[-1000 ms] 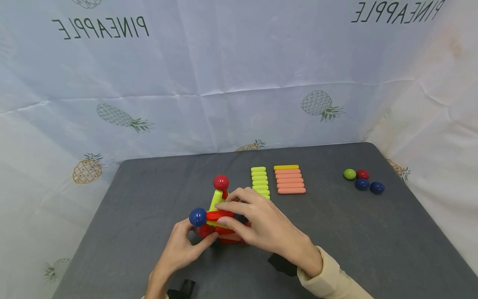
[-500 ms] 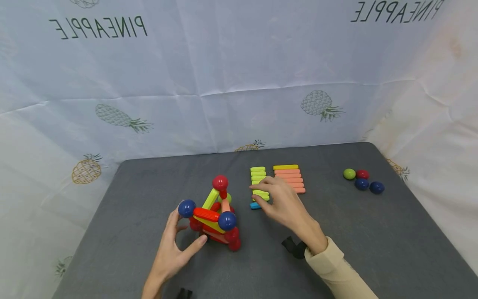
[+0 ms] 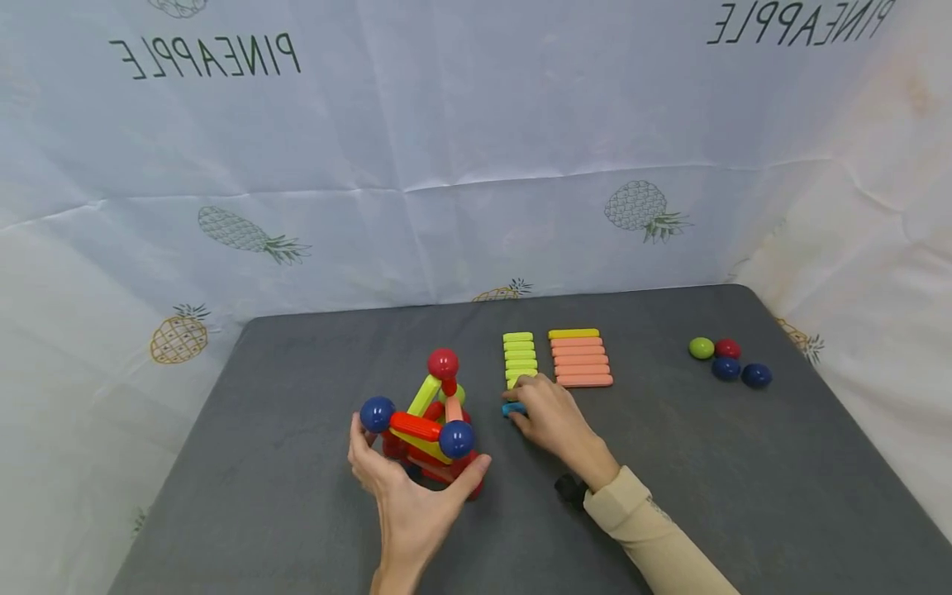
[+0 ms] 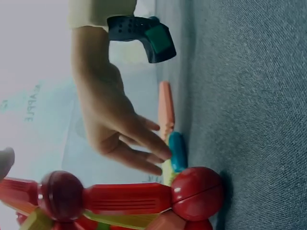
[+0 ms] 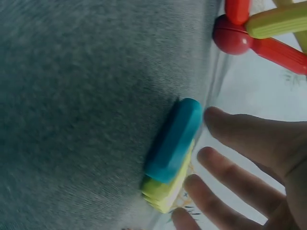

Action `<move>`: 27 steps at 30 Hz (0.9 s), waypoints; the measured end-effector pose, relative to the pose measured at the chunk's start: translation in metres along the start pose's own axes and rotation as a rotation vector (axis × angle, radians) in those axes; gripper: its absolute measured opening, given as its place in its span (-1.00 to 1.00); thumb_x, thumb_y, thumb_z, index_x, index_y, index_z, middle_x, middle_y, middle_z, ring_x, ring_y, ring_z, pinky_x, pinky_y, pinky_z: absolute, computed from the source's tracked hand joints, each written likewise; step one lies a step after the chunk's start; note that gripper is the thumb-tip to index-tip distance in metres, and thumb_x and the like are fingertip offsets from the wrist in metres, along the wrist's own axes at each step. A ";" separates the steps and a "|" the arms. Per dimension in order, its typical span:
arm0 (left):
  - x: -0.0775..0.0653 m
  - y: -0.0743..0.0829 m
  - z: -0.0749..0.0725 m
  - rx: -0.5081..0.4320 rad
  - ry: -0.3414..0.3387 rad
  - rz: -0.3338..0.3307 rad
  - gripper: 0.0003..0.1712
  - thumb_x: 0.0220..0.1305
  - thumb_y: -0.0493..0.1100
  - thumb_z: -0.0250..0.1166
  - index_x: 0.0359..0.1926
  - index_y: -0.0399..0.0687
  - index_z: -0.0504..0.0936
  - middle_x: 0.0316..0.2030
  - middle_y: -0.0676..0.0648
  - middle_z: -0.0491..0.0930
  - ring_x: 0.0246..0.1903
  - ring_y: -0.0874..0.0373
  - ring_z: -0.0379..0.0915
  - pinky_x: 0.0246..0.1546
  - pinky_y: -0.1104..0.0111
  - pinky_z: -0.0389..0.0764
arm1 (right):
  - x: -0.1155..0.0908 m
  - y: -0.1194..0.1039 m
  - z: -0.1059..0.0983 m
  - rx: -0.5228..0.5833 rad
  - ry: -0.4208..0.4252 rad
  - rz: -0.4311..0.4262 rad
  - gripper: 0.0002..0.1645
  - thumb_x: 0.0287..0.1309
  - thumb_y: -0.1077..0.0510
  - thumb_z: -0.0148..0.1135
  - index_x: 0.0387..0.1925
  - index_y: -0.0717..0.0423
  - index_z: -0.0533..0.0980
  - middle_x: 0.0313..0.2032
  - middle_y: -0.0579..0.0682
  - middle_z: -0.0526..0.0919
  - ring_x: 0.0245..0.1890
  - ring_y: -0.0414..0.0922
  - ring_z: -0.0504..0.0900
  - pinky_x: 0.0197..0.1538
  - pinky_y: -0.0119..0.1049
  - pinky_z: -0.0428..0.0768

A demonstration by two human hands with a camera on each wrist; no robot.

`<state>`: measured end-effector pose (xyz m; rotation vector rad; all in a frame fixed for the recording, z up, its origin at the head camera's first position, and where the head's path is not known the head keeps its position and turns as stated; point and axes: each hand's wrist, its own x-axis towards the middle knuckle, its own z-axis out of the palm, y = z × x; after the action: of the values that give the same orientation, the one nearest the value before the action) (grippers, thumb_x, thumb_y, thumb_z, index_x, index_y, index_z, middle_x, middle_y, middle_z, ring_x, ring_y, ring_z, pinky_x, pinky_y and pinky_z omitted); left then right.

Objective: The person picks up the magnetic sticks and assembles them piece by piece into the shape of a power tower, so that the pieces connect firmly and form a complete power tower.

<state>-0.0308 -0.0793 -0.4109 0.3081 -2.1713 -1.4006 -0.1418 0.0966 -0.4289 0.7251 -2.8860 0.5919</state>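
Note:
In the head view, a construction of coloured rods and balls (image 3: 416, 426) stands on the dark table. My left hand (image 3: 413, 492) spans its near side, fingers at the left by a blue ball (image 3: 378, 413) and the straight thumb out to the right. My right hand (image 3: 554, 417) is at a short blue rod (image 3: 513, 409), thumb and index finger on either side of it. In the right wrist view, the blue rod (image 5: 175, 141) lies on the table, thumb tip beside its end and the loosely spread fingers apart from it. The left wrist view shows the construction's red rod (image 4: 127, 198) upright.
Beyond the blue rod lie a column of lime rods (image 3: 520, 355) and a column of salmon rods (image 3: 580, 360) topped by a yellow rod (image 3: 573, 334). A lime ball (image 3: 701, 348), a red ball (image 3: 727, 348) and two blue balls (image 3: 725, 368) sit at the right.
My right hand has left the construction and moved right, then down to the blue rod. My left hand has shifted right, its thumb now at the construction's right side.

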 end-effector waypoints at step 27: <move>0.039 -0.027 -0.029 0.005 -0.312 0.410 0.57 -0.29 -0.18 0.66 0.66 0.00 -0.17 0.40 -0.22 0.41 0.29 0.06 0.40 0.30 0.46 0.39 | -0.009 -0.016 -0.083 0.311 0.141 -0.089 -0.57 0.05 0.18 0.56 0.01 0.05 0.72 -0.14 -0.05 0.71 -0.21 -0.17 0.61 -0.22 -0.36 0.64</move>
<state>-0.0494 -0.1316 -0.4140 -0.3621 -2.3096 -1.2684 -0.1253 0.1203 -0.3487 0.8074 -2.6457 1.0493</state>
